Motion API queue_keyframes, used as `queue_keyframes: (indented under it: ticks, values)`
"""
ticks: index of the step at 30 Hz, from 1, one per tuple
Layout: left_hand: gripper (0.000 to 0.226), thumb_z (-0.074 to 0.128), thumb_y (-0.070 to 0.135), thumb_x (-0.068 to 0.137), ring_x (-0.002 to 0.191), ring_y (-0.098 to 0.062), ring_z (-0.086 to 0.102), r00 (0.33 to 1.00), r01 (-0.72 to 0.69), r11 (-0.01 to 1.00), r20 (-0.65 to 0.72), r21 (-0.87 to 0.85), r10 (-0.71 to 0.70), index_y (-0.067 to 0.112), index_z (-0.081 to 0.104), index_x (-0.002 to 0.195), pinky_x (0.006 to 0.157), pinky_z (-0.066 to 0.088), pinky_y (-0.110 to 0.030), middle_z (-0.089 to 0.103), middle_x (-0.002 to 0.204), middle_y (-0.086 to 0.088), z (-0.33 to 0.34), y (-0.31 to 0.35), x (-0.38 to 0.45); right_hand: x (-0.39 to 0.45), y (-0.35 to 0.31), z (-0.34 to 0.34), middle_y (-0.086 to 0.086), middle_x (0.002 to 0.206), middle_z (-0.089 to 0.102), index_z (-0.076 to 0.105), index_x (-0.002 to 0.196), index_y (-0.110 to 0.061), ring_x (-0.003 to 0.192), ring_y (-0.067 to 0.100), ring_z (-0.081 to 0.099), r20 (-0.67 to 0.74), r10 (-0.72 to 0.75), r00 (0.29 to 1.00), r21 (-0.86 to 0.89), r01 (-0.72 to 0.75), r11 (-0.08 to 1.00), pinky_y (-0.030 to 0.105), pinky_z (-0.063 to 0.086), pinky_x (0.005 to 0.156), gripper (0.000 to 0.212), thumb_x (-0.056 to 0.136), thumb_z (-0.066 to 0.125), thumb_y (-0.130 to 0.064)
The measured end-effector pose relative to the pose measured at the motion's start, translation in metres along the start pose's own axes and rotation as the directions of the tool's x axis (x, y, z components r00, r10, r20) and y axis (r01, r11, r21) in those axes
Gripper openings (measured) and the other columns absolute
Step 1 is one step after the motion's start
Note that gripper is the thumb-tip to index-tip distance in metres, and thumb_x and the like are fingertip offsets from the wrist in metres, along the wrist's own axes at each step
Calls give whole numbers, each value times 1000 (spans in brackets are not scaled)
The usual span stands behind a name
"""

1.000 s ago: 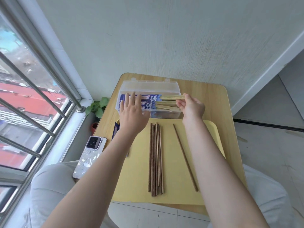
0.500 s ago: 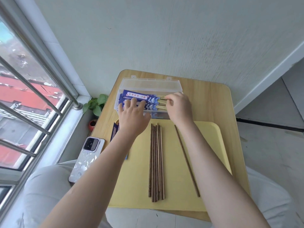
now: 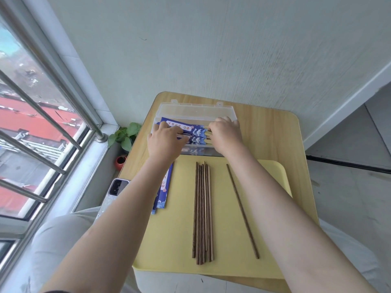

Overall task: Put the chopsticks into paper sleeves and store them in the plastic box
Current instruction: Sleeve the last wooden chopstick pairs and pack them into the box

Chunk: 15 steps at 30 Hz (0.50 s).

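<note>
At upper centre, my left hand (image 3: 164,142) and right hand (image 3: 225,135) press curled fingers onto the sleeved chopsticks (image 3: 190,132), seating them flat inside the plastic box (image 3: 196,108); bare chopsticks (image 3: 202,212) wait below.

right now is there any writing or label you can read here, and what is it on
Sleeved chopsticks in the plastic box: a row of red printed characters, too blurred to read.
Empty sleeves beside the tray: red marks, too small to read.
Phone: no readable text.
Nothing else carries writing.
</note>
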<state>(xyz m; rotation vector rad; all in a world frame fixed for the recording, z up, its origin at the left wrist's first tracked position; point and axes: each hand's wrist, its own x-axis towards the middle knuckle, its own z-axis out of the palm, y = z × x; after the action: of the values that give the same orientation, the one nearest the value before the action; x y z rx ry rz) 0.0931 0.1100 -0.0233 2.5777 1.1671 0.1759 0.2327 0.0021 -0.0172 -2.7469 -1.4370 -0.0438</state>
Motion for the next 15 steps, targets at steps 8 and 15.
queue_keyframes:
  ticks: [8,15]
  values:
    - [41,59,55,92,117,-29,44,993,70,991,-106,114,-58,20,67,111,97,30,-41,53,119,-7,-3,5,-2,5,1,3,2,94,56,68,95,-12,103,26,50,-53,-47,998,-11,47,999,39,35,88,17,95,54,-4]
    - [51,28,35,108,155,-26,6,980,-193,980,46,48,191,18,29,156,125,7,-43,17,166,-7,18,5,-8,2,6,0,5,113,62,70,116,-15,113,27,51,-86,-32,996,140,44,989,40,36,94,21,98,59,-19]
